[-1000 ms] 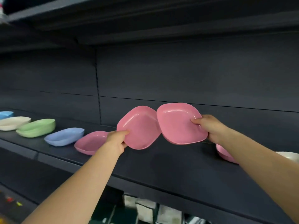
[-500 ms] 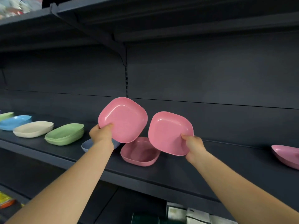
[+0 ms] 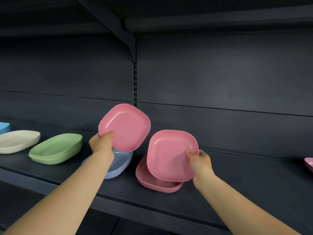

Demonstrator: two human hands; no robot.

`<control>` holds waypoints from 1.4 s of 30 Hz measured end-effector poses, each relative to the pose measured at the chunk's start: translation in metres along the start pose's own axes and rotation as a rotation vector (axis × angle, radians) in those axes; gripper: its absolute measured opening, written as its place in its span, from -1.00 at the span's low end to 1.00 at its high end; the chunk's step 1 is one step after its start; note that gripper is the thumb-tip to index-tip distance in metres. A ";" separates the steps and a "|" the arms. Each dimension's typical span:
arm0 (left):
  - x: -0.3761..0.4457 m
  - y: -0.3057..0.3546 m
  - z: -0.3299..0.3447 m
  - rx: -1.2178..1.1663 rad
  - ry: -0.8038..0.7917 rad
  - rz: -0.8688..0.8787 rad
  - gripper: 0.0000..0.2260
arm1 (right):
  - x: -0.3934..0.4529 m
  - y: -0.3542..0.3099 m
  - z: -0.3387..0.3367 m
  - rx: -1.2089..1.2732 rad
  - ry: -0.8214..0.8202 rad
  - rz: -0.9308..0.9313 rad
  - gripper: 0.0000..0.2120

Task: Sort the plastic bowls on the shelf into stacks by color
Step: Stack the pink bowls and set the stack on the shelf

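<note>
Sorting is well along. Green stack [image 3: 56, 149] and cream stack [image 3: 17, 141] are built on the shelf [image 3: 237, 180]; a light-blue bowl [image 3: 4, 127] sits at far left. Your left hand [image 3: 101, 143] pinches one pink bowl [image 3: 124, 127] above the blue-grey bowl [image 3: 116, 164]. Your right hand [image 3: 199, 162] grips a second pink bowl [image 3: 171, 155], tilted just over the pink base bowl [image 3: 157, 183]. Left to do: nest both, then fetch the pink bowl at far right [image 3: 309, 163].

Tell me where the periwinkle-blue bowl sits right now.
In the head view the periwinkle-blue bowl rests on the shelf left of centre, between the green stack and the pink bowl on the shelf, partly behind the left forearm.
</note>
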State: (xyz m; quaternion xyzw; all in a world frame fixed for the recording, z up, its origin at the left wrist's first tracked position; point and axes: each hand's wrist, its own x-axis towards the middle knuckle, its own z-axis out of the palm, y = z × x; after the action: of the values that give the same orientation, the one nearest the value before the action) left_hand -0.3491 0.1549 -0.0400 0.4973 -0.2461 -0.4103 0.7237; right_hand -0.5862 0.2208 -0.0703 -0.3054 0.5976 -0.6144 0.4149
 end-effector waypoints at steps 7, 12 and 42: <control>0.035 0.000 0.008 0.049 -0.149 -0.098 -0.75 | -0.002 0.024 0.023 -0.183 0.144 -0.040 -0.87; 0.049 0.004 0.008 0.069 -0.310 -0.163 -0.73 | -0.010 0.043 0.032 -0.218 0.243 -0.070 -0.77; -0.004 -0.061 0.039 0.880 -1.056 0.131 -0.69 | -0.039 0.042 0.014 0.149 -0.064 -0.170 -0.50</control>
State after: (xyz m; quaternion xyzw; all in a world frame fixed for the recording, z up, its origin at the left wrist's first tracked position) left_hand -0.4025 0.1282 -0.0813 0.4624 -0.7389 -0.4149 0.2608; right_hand -0.5499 0.2506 -0.1058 -0.3426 0.5087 -0.6800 0.4018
